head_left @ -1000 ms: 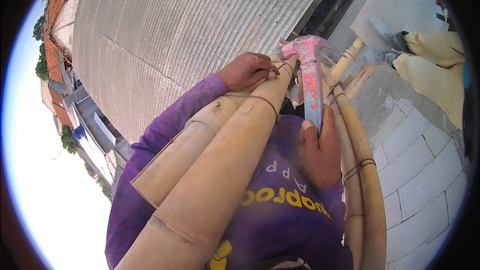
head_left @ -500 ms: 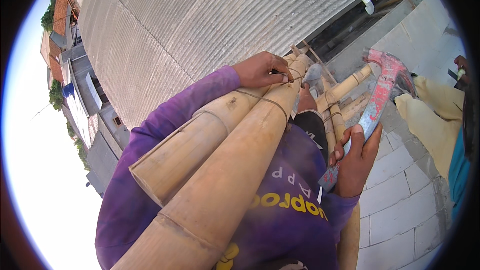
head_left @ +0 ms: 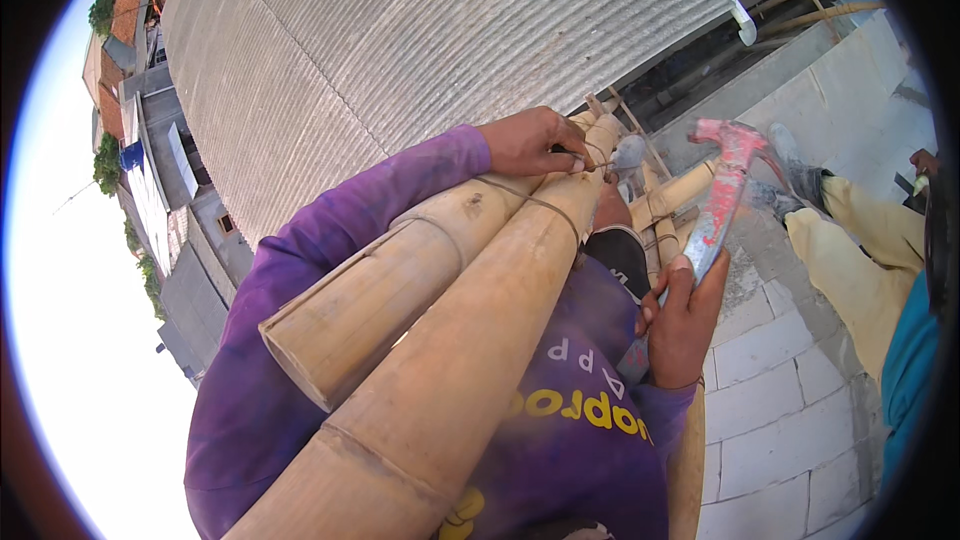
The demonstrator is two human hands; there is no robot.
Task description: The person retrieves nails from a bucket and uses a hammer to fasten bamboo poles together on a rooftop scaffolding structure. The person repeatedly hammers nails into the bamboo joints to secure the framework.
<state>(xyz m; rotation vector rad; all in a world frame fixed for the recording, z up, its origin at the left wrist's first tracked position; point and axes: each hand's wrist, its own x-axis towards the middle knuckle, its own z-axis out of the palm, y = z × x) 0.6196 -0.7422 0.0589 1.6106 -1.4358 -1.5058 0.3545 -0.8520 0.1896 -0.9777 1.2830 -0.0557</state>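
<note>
My left hand (head_left: 528, 140), in a purple sleeve, sits at the far end of two thick bamboo poles (head_left: 450, 360). Its fingers pinch a thin metal piece, a nail or wire, against the tip of the pole. Thin wire is looped around the poles. My right hand (head_left: 682, 325) grips the lower handle of a hammer (head_left: 722, 190) with a pink-stained head. The hammer is held up and to the right, apart from the poles. Thinner bamboo (head_left: 668, 202) lashed with wire lies between the two hands.
A grey corrugated roof (head_left: 420, 50) spreads far below on the left, with houses and trees beyond. A white block wall (head_left: 770, 410) runs at the lower right. Another person in yellow trousers (head_left: 850, 260) and a teal top stands at the right edge.
The hammer head was close by the pole tip, swung out to the right, and has now come slightly back toward the poles. My left hand stays at the pole tip.
</note>
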